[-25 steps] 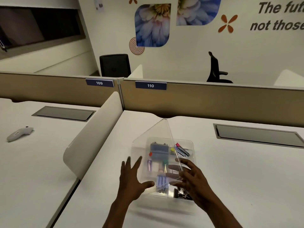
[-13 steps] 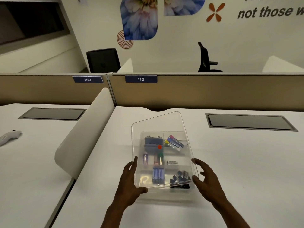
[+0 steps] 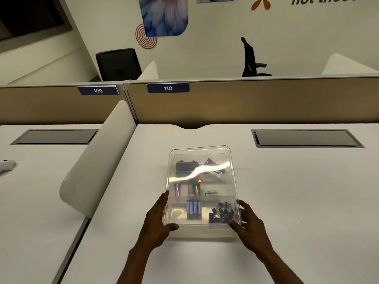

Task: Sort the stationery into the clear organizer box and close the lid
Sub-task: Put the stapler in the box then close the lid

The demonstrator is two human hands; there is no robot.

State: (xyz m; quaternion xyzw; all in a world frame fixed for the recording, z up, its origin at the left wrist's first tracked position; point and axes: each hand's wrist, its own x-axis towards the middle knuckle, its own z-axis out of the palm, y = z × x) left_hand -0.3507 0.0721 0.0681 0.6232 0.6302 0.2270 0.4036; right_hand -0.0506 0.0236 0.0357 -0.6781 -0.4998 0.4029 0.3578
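The clear organizer box (image 3: pixel 202 233) stands on the white desk in front of me. Its clear lid (image 3: pixel 207 153) lies flat over it, with glare across the far half. Through the lid I see black binder clips (image 3: pixel 222 212), blue cylinders (image 3: pixel 193 209), a white eraser (image 3: pixel 211 192), a black case (image 3: pixel 185 167) and coloured markers (image 3: pixel 214 168) in separate compartments. My left hand (image 3: pixel 155 224) grips the lid's near left corner, thumb on the front edge. My right hand (image 3: pixel 250 224) grips the near right corner the same way.
A curved white divider (image 3: pixel 98 165) rises left of the box. A beige partition (image 3: pixel 256 101) closes off the back of the desk. Grey cable hatches (image 3: pixel 307 138) are set into the desk at right and at left (image 3: pixel 55 136). A white device (image 3: pixel 6 165) lies far left.
The lid, standing tilted above the box a second ago, has come down flat onto it. Both hands moved from under the raised lid to its near corners.
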